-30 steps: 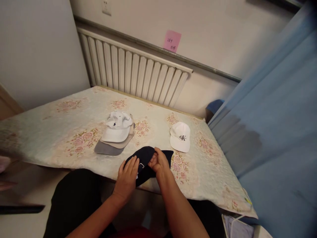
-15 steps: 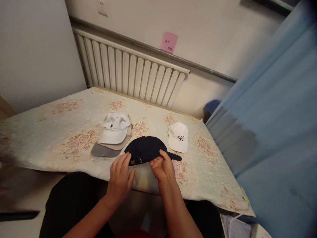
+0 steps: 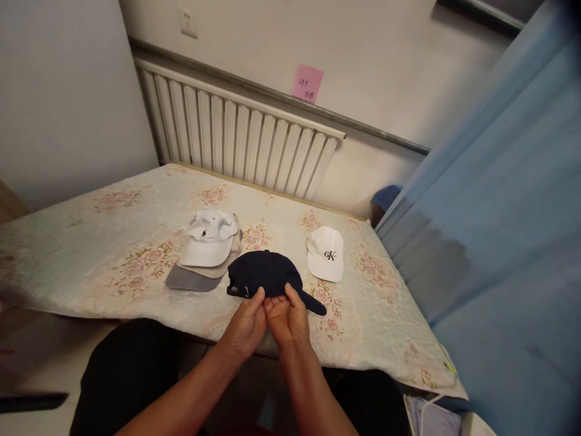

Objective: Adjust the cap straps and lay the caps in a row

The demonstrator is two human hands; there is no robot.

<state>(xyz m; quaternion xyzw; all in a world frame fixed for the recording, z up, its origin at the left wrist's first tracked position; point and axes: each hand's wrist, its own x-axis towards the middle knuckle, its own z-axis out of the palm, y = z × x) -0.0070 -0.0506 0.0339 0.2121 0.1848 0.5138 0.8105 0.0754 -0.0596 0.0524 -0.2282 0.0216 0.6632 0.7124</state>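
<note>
A dark navy baseball cap (image 3: 265, 272) is held between my two hands, its brim pointing right and its strap buckle at the left. My left hand (image 3: 249, 321) pinches the lower edge near the middle, thumb on the outside. Close beside it, my right hand (image 3: 289, 313) grips the same edge nearer the brim, fingers underneath. To the left lies a stack of caps: a white cap (image 3: 210, 239) on top, a beige cap (image 3: 216, 269) beneath it, and a grey brim (image 3: 193, 279) lowest. A white cap with black "CK" letters (image 3: 325, 253) sits on the right.
The caps lie on a bed or table with a floral cover (image 3: 267, 209). Behind it stand a white radiator (image 3: 240, 133) and a wall with a pink note (image 3: 308, 83). A blue curtain (image 3: 490, 212) hangs along the right side.
My left hand has moved right from the cap's strap end to its lower middle edge, beside my right hand. The navy cap has tilted, its brim now lower.
</note>
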